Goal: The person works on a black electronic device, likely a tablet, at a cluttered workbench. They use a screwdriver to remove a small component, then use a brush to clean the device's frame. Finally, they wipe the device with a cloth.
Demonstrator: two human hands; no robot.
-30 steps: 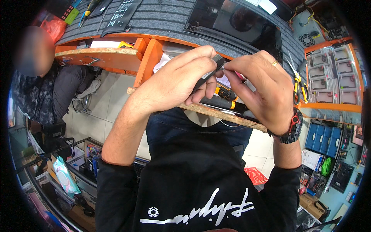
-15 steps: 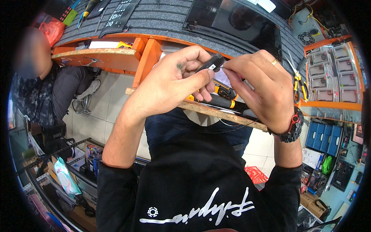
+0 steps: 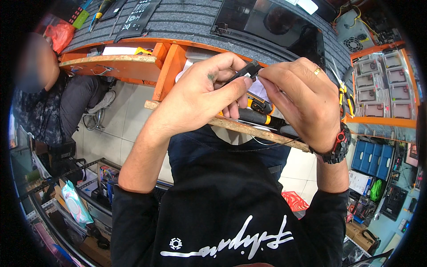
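My left hand (image 3: 205, 94) is closed around a small black boxy piece (image 3: 251, 69), held between thumb and fingers above an open drawer. A light patch shows on the piece's side. At the piece's right end, my right hand (image 3: 303, 97) pinches with thumb and forefinger. Whatever sits between those fingertips is too small and hidden to name. Below the hands, the drawer holds an orange-and-black tool (image 3: 260, 106) and a black handle with an orange end (image 3: 254, 117).
A dark glossy panel (image 3: 271, 22) and a flat black battery (image 3: 138, 20) lie on the grey ribbed mat. Yellow-and-black scissors (image 3: 344, 99) are at the bench's right. Another person (image 3: 44, 107) sits at the left, beside another open drawer (image 3: 111, 66). The drawer's wooden front edge (image 3: 258, 129) runs below my hands.
The black piece and my left hand have shifted slightly to the right, and the piece has turned a little. My right fingertips stay at its end.
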